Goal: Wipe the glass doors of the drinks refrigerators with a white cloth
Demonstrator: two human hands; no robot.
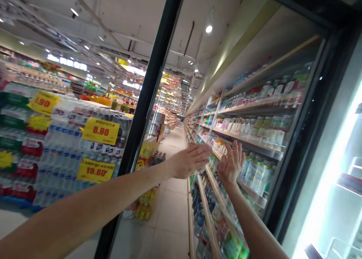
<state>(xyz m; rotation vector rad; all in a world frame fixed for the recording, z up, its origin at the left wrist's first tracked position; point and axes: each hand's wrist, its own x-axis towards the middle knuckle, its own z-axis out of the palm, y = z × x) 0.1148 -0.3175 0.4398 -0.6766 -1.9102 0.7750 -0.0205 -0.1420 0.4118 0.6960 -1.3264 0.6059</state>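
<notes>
Glass cooler door [169, 81] swung wide, its black frame running diagonally from top centre to bottom left of frame. Left hand [189, 161] at centre, fingers extended and together, flat against or just short of the pane; contact not certain. Right hand [231, 164] just beside it to the right, palm spread, fingers up, gripping nothing. Both hands empty.

Progress, as judged: door already opened or mid-swing; nothing taken from or placed in the cooler.

Containers: cooler interior [336, 176] at far right brightly lit, with white wire shelving [347, 181]; no contents discernible there. Neighbouring cooler shelves [254, 138], right of centre, stocked with rows of bottled drinks [254, 172], labels too blurred to read. Seen at left through the pane: stacked shrink-wrapped packs of water bottles [65, 153] carrying yellow price tags [100, 131].
</notes>
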